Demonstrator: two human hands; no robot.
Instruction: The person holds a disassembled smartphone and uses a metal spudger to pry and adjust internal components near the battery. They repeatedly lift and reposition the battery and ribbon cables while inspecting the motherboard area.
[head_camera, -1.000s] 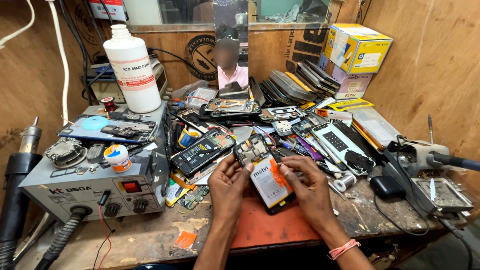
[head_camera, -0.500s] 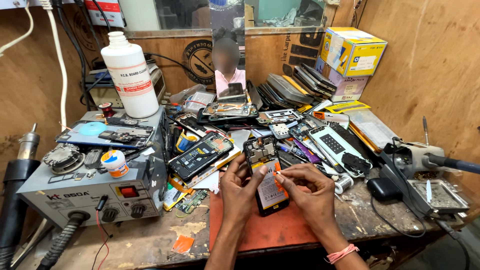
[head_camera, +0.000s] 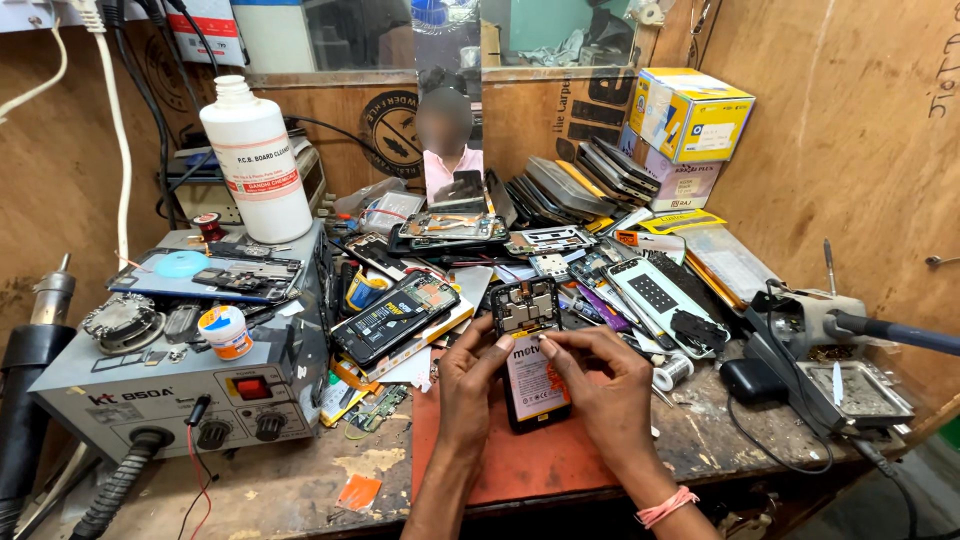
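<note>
An opened black phone (head_camera: 531, 362) with its back off lies on a red mat (head_camera: 520, 460) at the bench's front. It shows a circuit board at the top and a white and orange battery below. My left hand (head_camera: 470, 385) grips the phone's left side, with the thumb on the battery's top edge. My right hand (head_camera: 600, 385) holds its right side, fingertips pressing on the battery near the board.
A grey rework station (head_camera: 150, 380) with a white bottle (head_camera: 258, 160) on it stands at the left. Several dismantled phones (head_camera: 395, 315) and parts crowd the bench behind. A yellow box (head_camera: 690, 115) sits back right, a soldering stand (head_camera: 850, 385) at the right.
My hands and the phone have shifted a little on the mat. My right fingers, pinching at the battery's orange edge a moment ago, now press flat near its top.
</note>
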